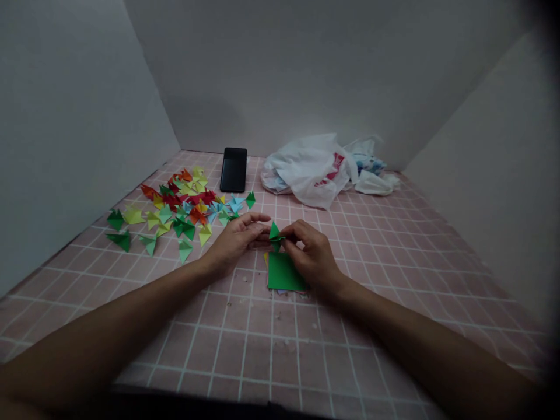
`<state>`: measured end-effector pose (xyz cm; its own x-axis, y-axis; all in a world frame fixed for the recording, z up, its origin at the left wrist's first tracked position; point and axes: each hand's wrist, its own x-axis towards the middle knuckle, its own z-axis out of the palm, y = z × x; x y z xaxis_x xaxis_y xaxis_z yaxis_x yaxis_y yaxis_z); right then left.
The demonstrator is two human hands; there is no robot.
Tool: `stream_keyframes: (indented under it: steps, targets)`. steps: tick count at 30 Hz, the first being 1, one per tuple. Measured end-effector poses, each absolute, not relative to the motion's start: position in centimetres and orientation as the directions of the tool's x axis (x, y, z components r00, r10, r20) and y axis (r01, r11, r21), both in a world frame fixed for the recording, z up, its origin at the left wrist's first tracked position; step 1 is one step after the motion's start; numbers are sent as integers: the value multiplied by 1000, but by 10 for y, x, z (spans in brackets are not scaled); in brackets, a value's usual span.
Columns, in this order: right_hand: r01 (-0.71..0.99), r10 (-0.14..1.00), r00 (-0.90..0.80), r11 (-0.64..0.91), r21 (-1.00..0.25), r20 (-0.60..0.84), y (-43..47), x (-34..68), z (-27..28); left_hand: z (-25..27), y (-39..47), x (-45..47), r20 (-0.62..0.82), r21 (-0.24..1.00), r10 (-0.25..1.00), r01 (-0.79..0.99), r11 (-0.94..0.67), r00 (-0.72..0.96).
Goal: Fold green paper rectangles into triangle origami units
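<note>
A folded green paper piece (275, 233) with pointed flaps is pinched between the thumb and fingers of my right hand (311, 256). My left hand (240, 238) is on the other side of it, fingers stretched out and apart. Its fingertips come close to the folded piece; whether they touch it I cannot tell. Below both hands lies a stack of square paper sheets (285, 273), green on top, with yellow and pale edges peeking out. Part of the stack is covered by my right hand.
Many folded paper pieces (164, 214) in red, orange, yellow, green and blue spread over the left of the pink checked tablecloth (376, 256). Behind them a black phone (234, 170) leans back. A white plastic bag (308, 166) and another crumpled bag (371, 169) lie against the back wall.
</note>
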<state>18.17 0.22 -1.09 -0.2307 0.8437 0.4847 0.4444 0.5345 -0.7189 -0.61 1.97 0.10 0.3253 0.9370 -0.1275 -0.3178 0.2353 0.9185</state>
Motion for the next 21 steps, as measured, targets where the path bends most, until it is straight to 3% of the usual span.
stream_keyframes:
  steps: [10, 17, 21]
  targets:
    - [514, 830, -225, 546, -661, 511, 6, 183, -13, 7, 14, -1, -324, 811, 881, -379, 446, 344]
    - [537, 825, -235, 551, -638, 515, 6, 179, -16, -3, 12, 2, -214, 885, 950, -367, 286, 227]
    - [551, 812, -209, 558, -620, 545, 6, 177, -15, -5, 11, 5, -216, 886, 947, -360, 292, 238]
